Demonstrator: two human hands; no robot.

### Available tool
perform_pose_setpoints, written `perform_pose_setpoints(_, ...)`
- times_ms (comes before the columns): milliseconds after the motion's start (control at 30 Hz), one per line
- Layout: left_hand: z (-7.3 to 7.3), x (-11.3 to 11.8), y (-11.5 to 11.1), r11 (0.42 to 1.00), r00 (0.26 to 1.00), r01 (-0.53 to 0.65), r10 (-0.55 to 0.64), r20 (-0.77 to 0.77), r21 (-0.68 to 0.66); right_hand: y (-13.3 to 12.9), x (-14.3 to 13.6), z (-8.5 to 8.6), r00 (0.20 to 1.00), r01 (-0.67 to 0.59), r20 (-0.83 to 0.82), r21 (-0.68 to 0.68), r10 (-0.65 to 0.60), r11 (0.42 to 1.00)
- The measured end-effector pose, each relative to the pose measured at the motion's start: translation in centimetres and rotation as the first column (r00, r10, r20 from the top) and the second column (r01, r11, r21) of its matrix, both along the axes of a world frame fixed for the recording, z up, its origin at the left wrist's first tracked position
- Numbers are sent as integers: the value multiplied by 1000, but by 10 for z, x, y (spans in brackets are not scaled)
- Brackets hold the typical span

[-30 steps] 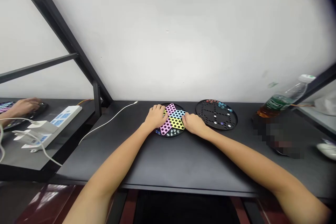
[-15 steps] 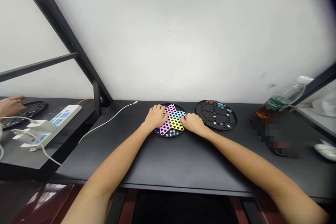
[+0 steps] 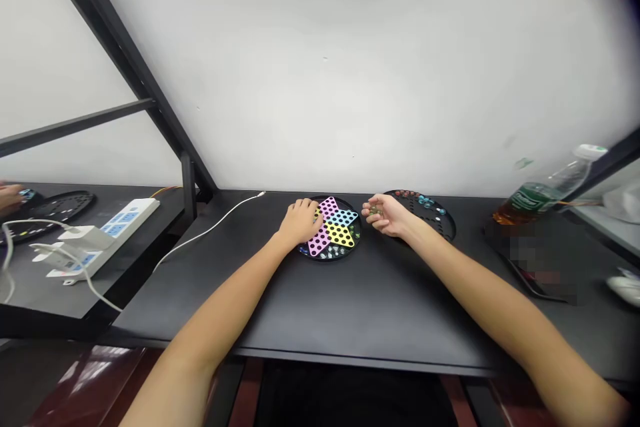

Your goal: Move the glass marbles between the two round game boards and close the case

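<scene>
A round black tray point(image 3: 358, 240) holds a star-shaped board point(image 3: 320, 241) with pink, blue and yellow parts and many holes. Clear and blue marbles point(image 3: 334, 252) lie along its front edge, and a few greenish ones show at its right. My left hand point(image 3: 300, 221) rests over the left side of the star board, its fingers on the board's edge. My right hand point(image 3: 385, 215) is turned palm up, fingers curled round small greenish marbles point(image 3: 374, 211), between the star tray and a second round black board point(image 3: 453, 223), partly covering the latter.
Red marbles point(image 3: 404, 193) and teal marbles point(image 3: 426, 201) lie on the second board. Farther right are a tilted bottle point(image 3: 533, 197), a blurred dark object and a white mouse point(image 3: 625, 288). At left are a cable point(image 3: 200, 235), a power strip point(image 3: 117, 233) and another person's hand point(image 3: 10, 197).
My right hand has left the star board's right edge, moved right and turned palm up with marbles in it. My left hand stays on the board. The other person's hand has moved left.
</scene>
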State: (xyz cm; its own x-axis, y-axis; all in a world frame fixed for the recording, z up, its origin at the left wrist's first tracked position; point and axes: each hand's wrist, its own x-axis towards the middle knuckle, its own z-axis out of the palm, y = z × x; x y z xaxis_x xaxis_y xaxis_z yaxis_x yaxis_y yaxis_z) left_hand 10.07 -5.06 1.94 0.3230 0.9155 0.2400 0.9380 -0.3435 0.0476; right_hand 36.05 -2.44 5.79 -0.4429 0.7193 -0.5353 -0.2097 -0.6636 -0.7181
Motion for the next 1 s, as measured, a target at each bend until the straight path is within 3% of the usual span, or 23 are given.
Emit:
perform_pose_setpoints(100,-1,0,1,1000,1000,-4,4,6,-7,-1,-2,-4,997,15,76,22,-17,1000)
perform_pose_setpoints(200,-1,-1,1,1000,1000,2,-2,9,-9,-5,-8,-16,911,-9,396,301,-116,954)
perform_pose_setpoints(233,-1,-1,2,1000,1000,3,-3,7,-9,-7,-10,-19,834,-87,525,430,-170,899)
perform_pose_setpoints(300,-1,-1,2,1000,1000,3,-3,1,-9,-13,-12,-23,619,-353,727,596,-298,721)
perform_pose_setpoints(367,-1,0,2,1000,1000,-1,1,-6,-8,-21,-16,-24,398,-603,825,564,-400,564)
perform_pose_setpoints(400,-1,0,2,1000,1000,-3,3,-9,-7,-25,-19,-24,304,-680,851,508,-428,529)
perform_pose_setpoints(467,-1,0,1,1000,1000,-4,4,-12,-4,-35,-27,-25,152,-756,886,390,-438,526)
perform_pose_setpoints(567,-2,0,1,1000,1000,-9,9,-9,-2,-48,-40,-26,25,-796,907,272,-420,541)
perform_pose_setpoints(767,-3,0,2,1000,1000,16,-16,5,7,-64,-55,-19,-30,-808,918,210,-396,550)
perform_pose_setpoints(1000,-4,3,0,1000,1000,21,-21,-5,14,-60,-50,-12,-68,-837,930,143,-360,528)
